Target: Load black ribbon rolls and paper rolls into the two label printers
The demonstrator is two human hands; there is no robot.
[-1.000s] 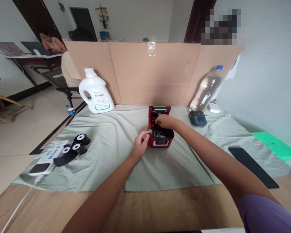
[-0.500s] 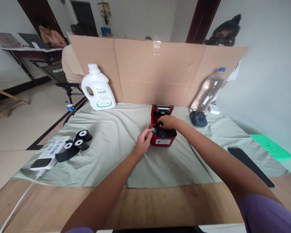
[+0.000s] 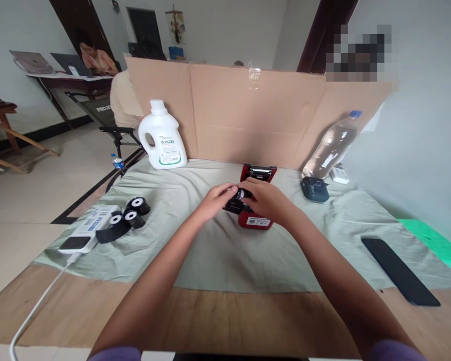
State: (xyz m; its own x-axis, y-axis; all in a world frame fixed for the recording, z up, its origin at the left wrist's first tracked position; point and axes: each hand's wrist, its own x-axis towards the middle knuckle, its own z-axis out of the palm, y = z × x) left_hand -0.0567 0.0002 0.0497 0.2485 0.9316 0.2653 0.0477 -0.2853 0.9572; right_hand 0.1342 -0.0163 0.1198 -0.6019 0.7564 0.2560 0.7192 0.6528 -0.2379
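In the head view a small red label printer (image 3: 255, 220) stands on the cloth with its lid tipped up against the back. A black roll with a whitish core (image 3: 233, 205) is held in front of the printer's opening, slightly to its left. My left hand (image 3: 217, 199) grips the roll's left side with thumb and fingers. My right hand (image 3: 265, 198) closes on it from the right and covers part of the printer's inside. Several black rolls with white cores (image 3: 132, 217) lie at the left, one with a strip unwound.
A white detergent jug (image 3: 164, 140) and a tilted clear bottle (image 3: 330, 145) stand by the cardboard screen (image 3: 244, 120). A dark grey device (image 3: 315, 189) sits at right, a black phone (image 3: 400, 271) at front right. The left holds a white box (image 3: 93, 220) and white cable (image 3: 37, 306).
Both hands have come together over the printer's front left. A black roll now shows between them, up out of the printer. The whole view has shifted a little.
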